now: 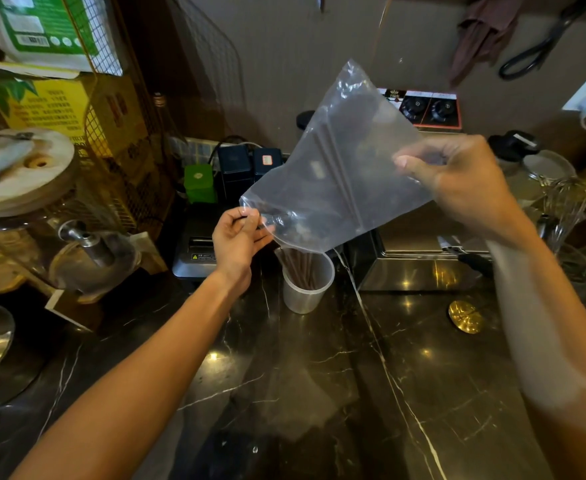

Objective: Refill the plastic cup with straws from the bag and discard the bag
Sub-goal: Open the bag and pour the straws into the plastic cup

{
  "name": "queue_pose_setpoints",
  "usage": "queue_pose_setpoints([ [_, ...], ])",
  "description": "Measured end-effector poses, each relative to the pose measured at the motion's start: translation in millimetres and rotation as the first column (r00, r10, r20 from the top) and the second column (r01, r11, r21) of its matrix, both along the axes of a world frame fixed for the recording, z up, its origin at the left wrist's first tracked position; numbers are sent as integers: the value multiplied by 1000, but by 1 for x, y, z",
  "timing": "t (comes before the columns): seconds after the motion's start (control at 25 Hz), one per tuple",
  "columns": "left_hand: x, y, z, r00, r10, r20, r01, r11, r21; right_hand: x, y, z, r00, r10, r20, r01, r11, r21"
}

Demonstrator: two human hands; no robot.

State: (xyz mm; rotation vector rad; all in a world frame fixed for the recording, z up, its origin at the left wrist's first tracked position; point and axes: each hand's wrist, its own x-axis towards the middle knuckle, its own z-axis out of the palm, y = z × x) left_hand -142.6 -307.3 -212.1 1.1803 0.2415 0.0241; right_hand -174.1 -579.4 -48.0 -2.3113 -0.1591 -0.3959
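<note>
— Where was the bag (336, 174)?
— Tilted above the cup (307, 282) of straws (300, 266) on the worktop (319, 375); your left hand (238, 237) pinched its lower corner, your right hand (458, 181) gripped its upper edge.

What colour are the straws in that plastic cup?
Dark brown straws, seen through the translucent whitish cup in the head view.

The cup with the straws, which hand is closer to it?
Left. The left hand grips the bag just up-left of the cup; the right hand is higher, farther right.
</note>
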Motion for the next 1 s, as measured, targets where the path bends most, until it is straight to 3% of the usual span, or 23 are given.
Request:
queue_pose_setpoints([
  [0.2, 7, 5, 6, 998, 45, 43, -47, 998, 41, 3, -1, -6, 995, -97, 29, 97, 995, 16],
  [0.44, 5, 2, 10, 999, 27, 41, -28, 999, 15, 1, 0, -1, 997, -79, -23, 79, 997, -2],
  [0.64, -3, 0, 14, 1000, -6, 24, 5, 999, 49, 3, -7, 4, 989, -142, -34, 145, 986, 87],
  [1.0, -7, -8, 29, 996, -34, 82, 27, 996, 90, -3, -12, 23, 984, -166, 68, 158, 981, 112],
])
